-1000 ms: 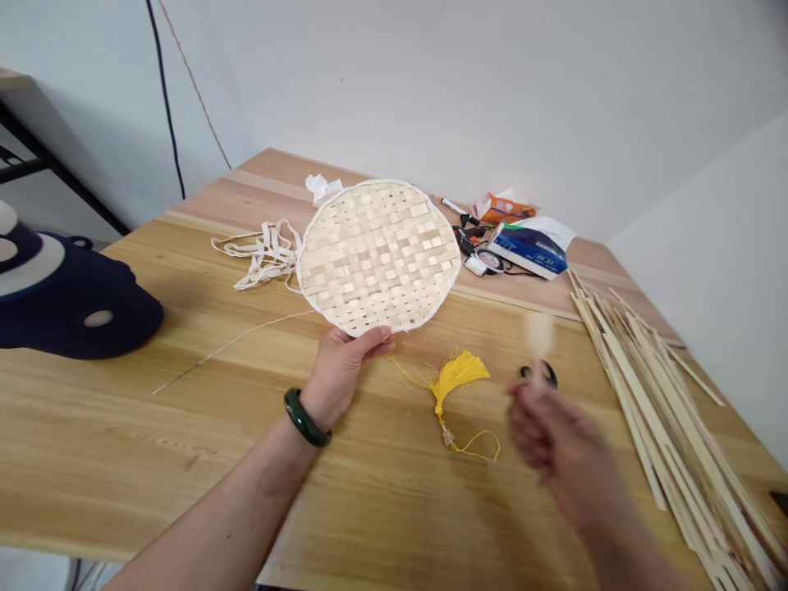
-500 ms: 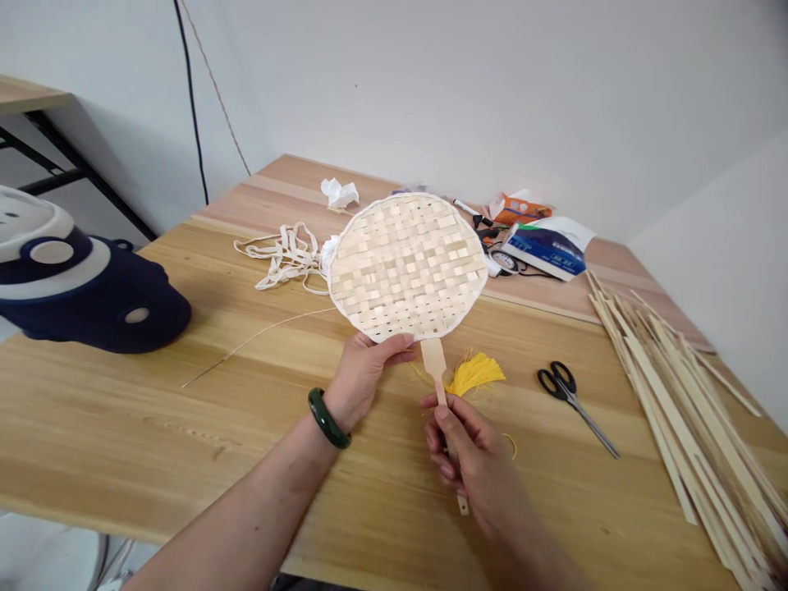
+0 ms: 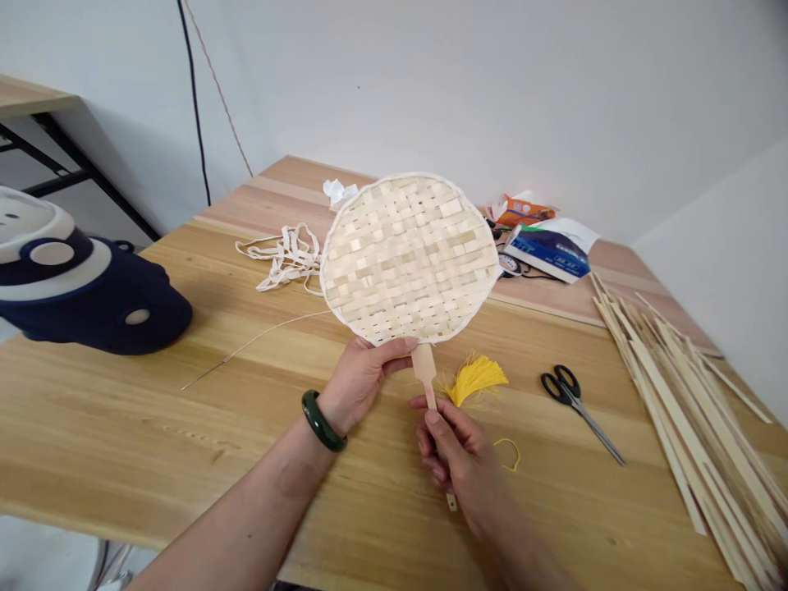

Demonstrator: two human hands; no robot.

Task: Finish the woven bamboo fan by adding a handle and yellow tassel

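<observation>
Above the desk [image 3: 153, 460], the left hand [image 3: 363, 376] pinched the woven disc [image 3: 410, 258] by its lower rim; the right hand [image 3: 455, 447] gripped the handle [image 3: 424, 364]. It all seemed light, bendable, best rim-held.

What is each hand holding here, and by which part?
The left hand holds the woven disc by its lower rim, thumb in front. The right hand grips the handle by its shaft, below the wide end.

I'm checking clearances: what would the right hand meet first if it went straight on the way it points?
Probably the left hand, which grips the woven fan at its edge; the right hand points forward and leftward, though depth is unclear.
</observation>
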